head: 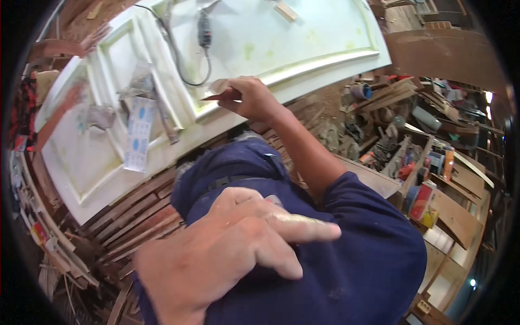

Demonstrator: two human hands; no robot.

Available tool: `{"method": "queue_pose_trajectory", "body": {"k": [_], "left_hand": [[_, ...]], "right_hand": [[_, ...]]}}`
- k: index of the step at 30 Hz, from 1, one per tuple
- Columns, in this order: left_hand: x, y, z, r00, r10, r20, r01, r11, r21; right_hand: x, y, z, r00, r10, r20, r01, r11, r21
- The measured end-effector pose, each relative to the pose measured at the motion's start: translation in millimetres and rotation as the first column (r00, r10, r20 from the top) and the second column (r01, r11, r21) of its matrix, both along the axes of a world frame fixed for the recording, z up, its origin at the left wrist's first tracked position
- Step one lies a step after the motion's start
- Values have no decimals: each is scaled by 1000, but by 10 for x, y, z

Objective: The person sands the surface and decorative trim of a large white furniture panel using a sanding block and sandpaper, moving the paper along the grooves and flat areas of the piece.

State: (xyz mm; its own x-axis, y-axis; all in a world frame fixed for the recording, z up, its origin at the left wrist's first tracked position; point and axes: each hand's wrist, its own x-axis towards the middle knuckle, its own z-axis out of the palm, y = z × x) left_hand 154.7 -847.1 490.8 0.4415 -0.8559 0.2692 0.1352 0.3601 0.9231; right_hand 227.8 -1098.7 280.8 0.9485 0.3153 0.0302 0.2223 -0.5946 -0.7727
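My right hand (250, 97) pinches a folded piece of brown sandpaper (215, 97) at the lower corner of a white panelled door (321, 67). The door has raised mouldings with yellow-green patches along them. Close to the camera, in front of my navy shirt, my left hand (227, 243) is raised with its index finger extended and the others bent. Nothing shows in it, though its palm side is hidden. Pale dust coats its fingers.
A corded power tool (204, 32), a wood block (285, 12), a printed paper strip (140, 134) and a brown pad (101, 117) lie on the door. At left, another person's arm (61, 113) reaches over it. Cluttered tools and boxes (422, 199) stand right; wood strips (138, 203) lie below.
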Motion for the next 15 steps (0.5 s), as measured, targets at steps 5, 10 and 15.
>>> {"method": "queue_pose_trajectory", "body": {"k": [5,10,15], "left_hand": [[15,88,225,920,16,391,-142,945,295],[-40,550,-291,867,464,181,-486,712,507],[241,399,-893,245,869,430,-956,142,259]], "right_hand": [[69,46,94,987,-87,-131,106,985,139],[149,299,503,907,115,-405,222,686,693],[192,584,648,863,358,-357,122,537,835]]}}
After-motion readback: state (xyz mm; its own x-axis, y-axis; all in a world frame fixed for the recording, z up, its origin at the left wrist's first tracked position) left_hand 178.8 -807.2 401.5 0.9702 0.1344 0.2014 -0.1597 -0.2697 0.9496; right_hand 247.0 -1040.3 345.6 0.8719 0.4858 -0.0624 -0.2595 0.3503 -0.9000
